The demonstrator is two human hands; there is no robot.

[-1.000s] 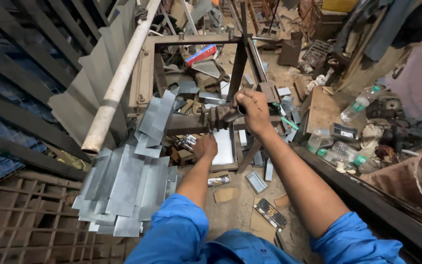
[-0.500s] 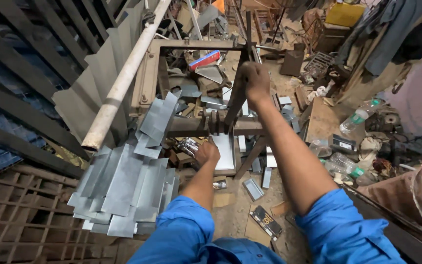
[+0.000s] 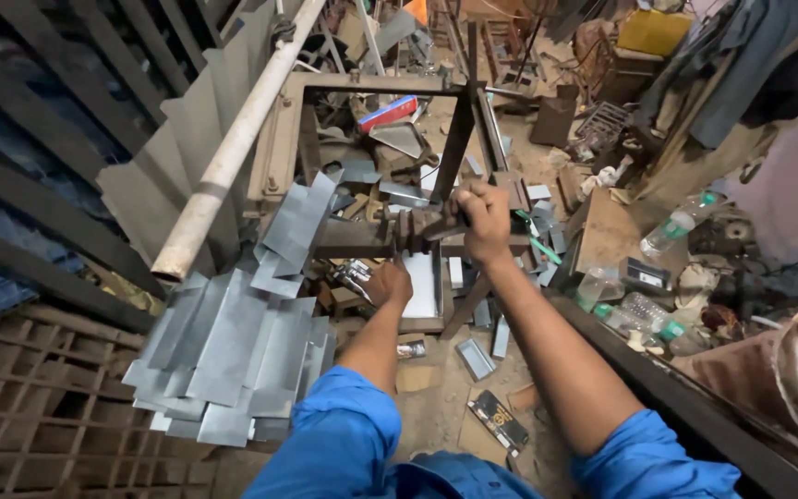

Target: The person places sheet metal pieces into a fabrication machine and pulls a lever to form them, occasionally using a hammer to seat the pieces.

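A person's right hand is clamped around a dark lever on a rusty metal frame. The left hand, fingers curled together, reaches under the frame, right of stacked metal sheets.

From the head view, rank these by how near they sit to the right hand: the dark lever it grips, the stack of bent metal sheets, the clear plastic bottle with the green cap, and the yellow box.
1. Dark lever: in the right hand, rising above it.
2. Stack of bent metal sheets: lower left of the frame.
3. Clear plastic bottle: out to the right; too close to call against the stack.
4. Yellow box: top right, farthest.
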